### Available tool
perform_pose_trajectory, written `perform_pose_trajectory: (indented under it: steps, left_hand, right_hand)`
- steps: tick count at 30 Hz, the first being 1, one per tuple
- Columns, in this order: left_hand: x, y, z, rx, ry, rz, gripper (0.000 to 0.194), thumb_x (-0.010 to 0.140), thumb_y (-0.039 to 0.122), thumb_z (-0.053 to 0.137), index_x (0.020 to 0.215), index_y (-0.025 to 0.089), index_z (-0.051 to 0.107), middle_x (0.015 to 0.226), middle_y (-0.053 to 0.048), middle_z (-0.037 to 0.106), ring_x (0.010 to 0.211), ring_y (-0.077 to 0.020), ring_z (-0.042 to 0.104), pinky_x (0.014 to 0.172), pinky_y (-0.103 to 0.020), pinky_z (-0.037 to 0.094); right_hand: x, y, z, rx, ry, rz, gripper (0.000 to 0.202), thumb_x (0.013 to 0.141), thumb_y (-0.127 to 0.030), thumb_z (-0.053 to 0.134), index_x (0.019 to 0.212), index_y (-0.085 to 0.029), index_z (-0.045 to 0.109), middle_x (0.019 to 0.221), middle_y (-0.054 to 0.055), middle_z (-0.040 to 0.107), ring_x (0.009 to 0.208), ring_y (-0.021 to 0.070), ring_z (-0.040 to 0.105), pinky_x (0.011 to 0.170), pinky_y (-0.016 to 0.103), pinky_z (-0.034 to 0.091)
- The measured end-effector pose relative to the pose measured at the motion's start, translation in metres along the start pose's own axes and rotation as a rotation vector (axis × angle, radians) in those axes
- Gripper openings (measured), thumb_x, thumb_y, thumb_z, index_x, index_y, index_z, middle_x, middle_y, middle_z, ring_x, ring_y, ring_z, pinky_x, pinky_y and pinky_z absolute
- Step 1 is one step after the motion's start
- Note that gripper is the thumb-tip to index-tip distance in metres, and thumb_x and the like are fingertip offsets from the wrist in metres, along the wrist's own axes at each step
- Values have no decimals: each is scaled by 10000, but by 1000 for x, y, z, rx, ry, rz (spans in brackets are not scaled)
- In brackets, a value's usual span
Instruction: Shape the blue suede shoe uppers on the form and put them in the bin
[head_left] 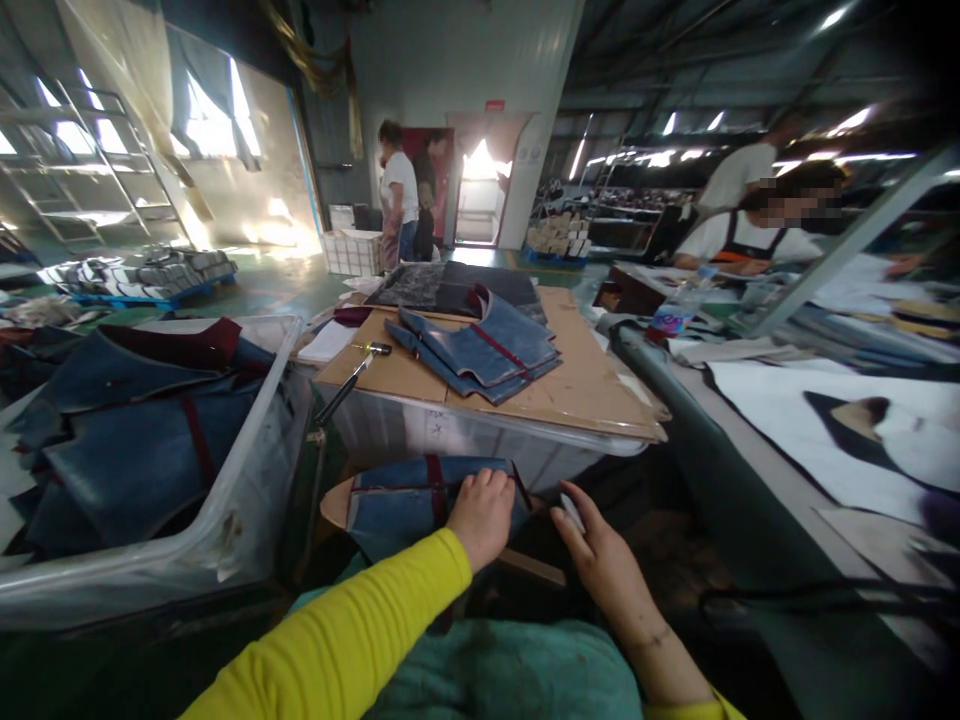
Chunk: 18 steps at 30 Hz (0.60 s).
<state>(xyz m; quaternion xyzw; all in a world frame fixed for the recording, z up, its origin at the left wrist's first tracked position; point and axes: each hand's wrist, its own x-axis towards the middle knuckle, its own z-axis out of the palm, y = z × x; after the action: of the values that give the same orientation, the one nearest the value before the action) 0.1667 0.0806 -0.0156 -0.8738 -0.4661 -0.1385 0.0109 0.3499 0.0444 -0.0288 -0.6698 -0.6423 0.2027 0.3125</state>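
A blue leather piece with dark red straps lies in front of me, a tan pointed end showing at its left. My left hand presses on its right part, fingers curled over it. To the right, my right hand holds a small pale tool between thumb and fingers, apart from the leather. A thin dark edge stands up between the two hands; what it belongs to is hard to tell. Beneath my hands is a light wooden strip.
A cardboard-topped bin ahead bears stacked blue leather pieces and a hammer. Left stands a plastic bin of blue pieces. At right are a worktable, a bottle and a seated person.
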Motion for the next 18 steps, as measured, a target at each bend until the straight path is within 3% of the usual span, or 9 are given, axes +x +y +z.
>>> perform_pose_trajectory:
  steps: [3,6,14,18]
  left_hand:
    - [0,-3,-2,-15,11,22,269,908,164,375,1142,171,508,998,-58,549,940,-218,479,777,-357,422]
    - [-3,-3,-3,-19,32,23,299,911,162,368,1187,159,485,1028,-66,549,953,-215,476,793,-360,416]
    - [-11,-8,-3,-30,-1,14,304,909,145,365,1182,137,498,989,-65,557,922,-217,480,782,-353,438]
    - [-12,-10,-2,-42,1,-1,305,912,140,358,1183,142,497,996,-63,556,925,-216,478,796,-355,444]
  right_hand:
    - [2,13,11,-81,4,-71,538,899,-492,333,1289,-149,471,1187,145,580,1072,252,572,929,411,452]
    - [6,17,20,-129,55,-173,490,914,-442,331,1223,-120,534,1126,161,571,1037,238,563,946,401,439]
    - [22,-36,-2,-263,135,-390,348,921,-319,394,1173,-169,581,1071,111,571,957,213,529,870,356,457]
    - [21,-42,12,-349,114,-438,332,915,-241,396,1183,-170,579,1095,106,571,954,214,515,878,355,450]
